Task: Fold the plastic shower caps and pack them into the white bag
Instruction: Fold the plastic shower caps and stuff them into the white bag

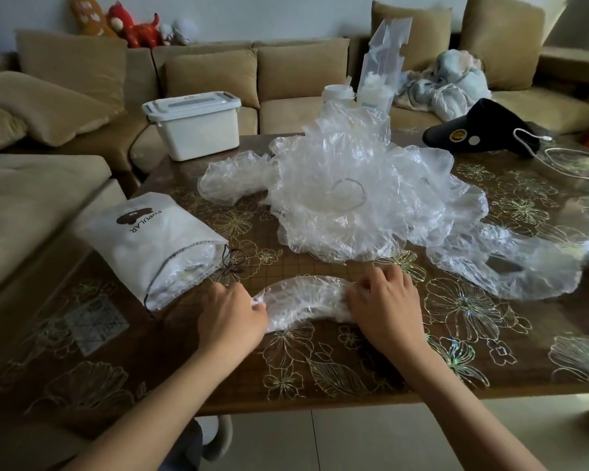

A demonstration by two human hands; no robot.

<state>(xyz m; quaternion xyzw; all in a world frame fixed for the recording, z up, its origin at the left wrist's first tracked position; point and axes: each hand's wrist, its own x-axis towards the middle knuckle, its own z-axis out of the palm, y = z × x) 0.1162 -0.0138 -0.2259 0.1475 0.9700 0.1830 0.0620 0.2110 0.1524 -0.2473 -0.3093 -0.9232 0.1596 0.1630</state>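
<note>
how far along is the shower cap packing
Done: the white drawstring bag already shows clear plastic bunched at its mouth. In hand: the left hand and right hand grip the ends of one folded clear plastic shower cap. Left: the heap of loose clear caps behind it.

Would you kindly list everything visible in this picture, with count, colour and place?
folded shower cap: one, clear, near table edge, between the hands
loose shower caps: several, clear, heaped mid-table and right
white bag: one, white, table left, on its side, plastic inside
storage box: one, white, at the table's far left corner
visor cap: one, black, table's far right
table: one, brown, floral pattern
sofa: one, beige, behind and left
plush toys: several, red and orange, sofa back
cloth bundle: one, pale blue-grey, sofa right
left hand: one, grips the cap's left end
right hand: one, grips the cap's right end
</note>
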